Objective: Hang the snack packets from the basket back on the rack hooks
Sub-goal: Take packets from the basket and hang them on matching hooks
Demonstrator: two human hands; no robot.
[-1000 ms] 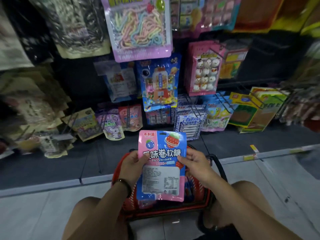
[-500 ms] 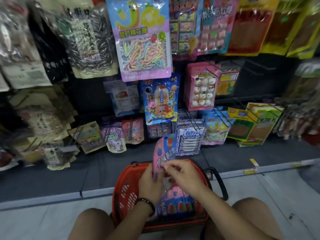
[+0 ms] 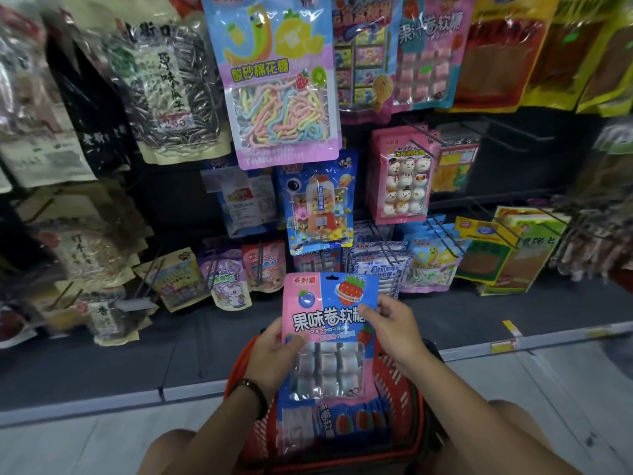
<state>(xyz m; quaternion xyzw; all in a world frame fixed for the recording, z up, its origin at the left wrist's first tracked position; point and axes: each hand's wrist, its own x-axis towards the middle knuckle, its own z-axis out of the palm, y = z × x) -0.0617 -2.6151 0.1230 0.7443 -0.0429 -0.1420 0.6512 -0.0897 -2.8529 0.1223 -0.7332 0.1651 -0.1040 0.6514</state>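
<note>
Holding: both hands are gripping one pink-and-blue snack packet (image 3: 329, 334) upright, front facing the person, above the red basket (image 3: 400, 382).
Left hand (image 3: 274, 358): fingers are pinching the packet's lower left edge, thumb on the front.
Right hand (image 3: 394, 327): fingers are closing narrowly on the packet's right edge.
Packet's hang hole: sitting at the top, not yet on any hook.
Rack hooks (image 3: 383, 255): waiting just beyond the packet, low on the rack.
Progress: at least one similar packet (image 3: 346, 423) is lying in the basket, so hanging is apparently far from finished.
</note>
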